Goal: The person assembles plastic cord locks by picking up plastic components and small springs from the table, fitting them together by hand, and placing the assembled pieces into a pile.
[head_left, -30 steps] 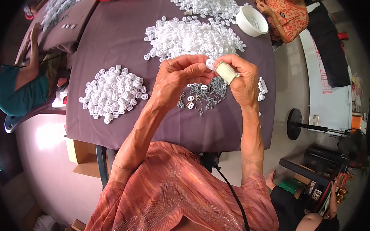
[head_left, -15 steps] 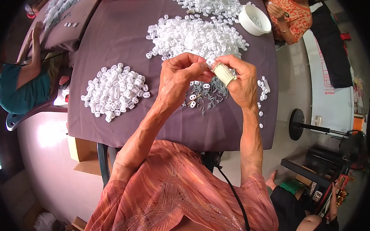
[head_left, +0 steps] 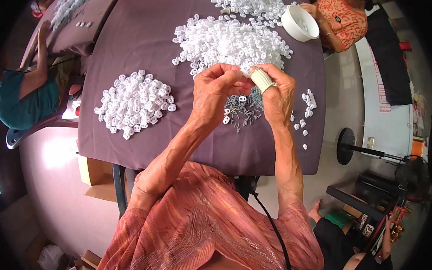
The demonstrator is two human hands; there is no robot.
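The left hand (head_left: 212, 91) and right hand (head_left: 280, 92) pinch a small white piece (head_left: 245, 73) above the desk (head_left: 132, 59); a pale wrap (head_left: 262, 80) covers one right-hand digit. A white pile (head_left: 134, 105) lies left, a larger pile (head_left: 232, 43) beyond.

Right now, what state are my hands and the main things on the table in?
Bare left hand: pinched shut
Bare right hand: pinched shut
Small white plastic piece: held between both hands' fingertips
Pale yellow ribbed wrap: worn on right hand
Large white plastic-piece pile: heaped
Smaller white plastic-piece pile: heaped
Slender grey bits: scattered
Round white tub: open, partly filled
Dark purplish-brown tablecloth: spread, creased
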